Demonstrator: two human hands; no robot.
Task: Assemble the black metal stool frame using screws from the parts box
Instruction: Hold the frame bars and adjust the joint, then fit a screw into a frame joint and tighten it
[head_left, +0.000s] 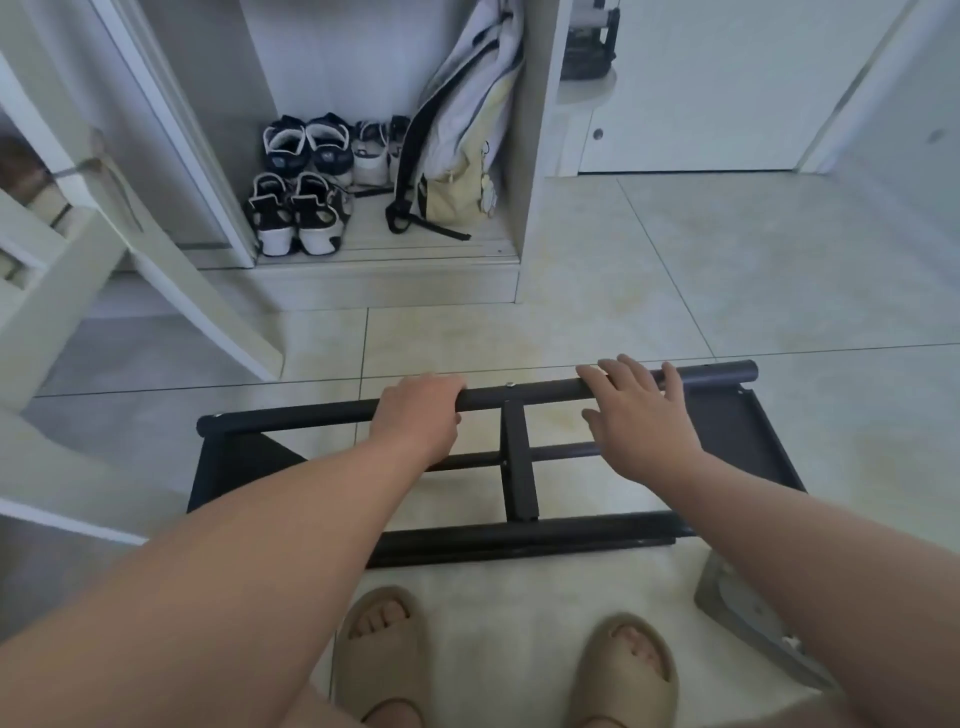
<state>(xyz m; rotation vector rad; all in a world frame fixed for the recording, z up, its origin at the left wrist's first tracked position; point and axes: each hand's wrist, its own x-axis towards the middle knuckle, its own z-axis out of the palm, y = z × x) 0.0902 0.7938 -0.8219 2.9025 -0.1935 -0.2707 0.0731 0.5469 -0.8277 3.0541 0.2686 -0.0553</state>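
The black stool frame (517, 467) lies on the tiled floor (675, 291) by the person's feet, apparently mostly joined, one screw (509, 385) seated. The left hand (418, 410) wraps its far tube, and the right hand (636, 410) rests spread-fingered there. No parts box shows.

Pale tile floor (675, 270), white cupboard (530, 156) w/ shoes (301, 182)

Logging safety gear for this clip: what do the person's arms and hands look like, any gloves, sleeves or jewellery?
Left forearm and right forearm are bare, no sleeves in view. The left hand and right hand wear no gloves; no watch, bracelet or ring shows.
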